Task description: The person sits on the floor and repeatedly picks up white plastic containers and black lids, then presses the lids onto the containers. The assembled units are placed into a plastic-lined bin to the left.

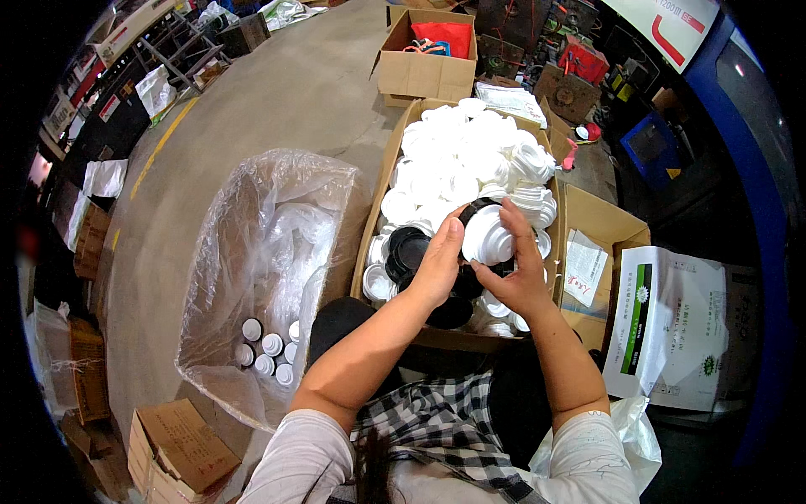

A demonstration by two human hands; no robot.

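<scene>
I grasp a white stepped plastic cap (489,237) between the fingers of my left hand (440,259) and right hand (522,273), a black round piece (471,213) against its far-left edge. Beneath and beyond my hands, white plastic lids (457,155) crowd a cardboard carton (470,342); black lids (410,250) lie just left of my left hand. Farther left, a clear plastic liner (220,252) holds several white-topped pieces (272,344).

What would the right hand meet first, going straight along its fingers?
Past the round white piece it touches, the right hand would likely meet the heap of white pieces; depth is unclear.
</scene>
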